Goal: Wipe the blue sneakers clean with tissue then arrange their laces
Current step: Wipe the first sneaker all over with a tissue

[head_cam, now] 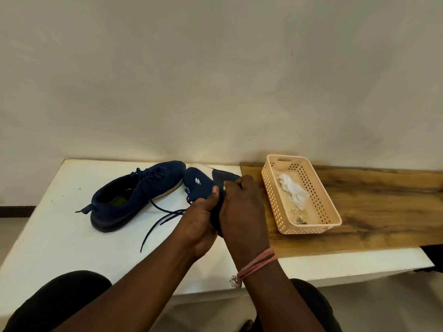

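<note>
Both hands are busy with one blue shoe [200, 185]. My left hand [200, 222] is closed around its side from below, thumb on top, so the shoe stays up off the desk [60, 236] and does not wobble. My right hand [242, 209] is curled over the shoe from the 3 o'clock side. I cannot tell if a tissue is tucked under it, because my fingers hide that spot. The shoe's tongue with the little white mark sticks up at 12 o'clock from my hands. Its dark laces [160, 222] hang loose and trail down on the desk toward 8 o'clock, so I think they are not tidy yet. My other blue shoe [134, 197] lies on the white desk at 10 o'clock, close by so I can grab it next. A peach basket [323, 188] sits on the wooden part at 3 o'clock. It has a crumpled white tissue [291, 189] inside, easy for me to reach.
</note>
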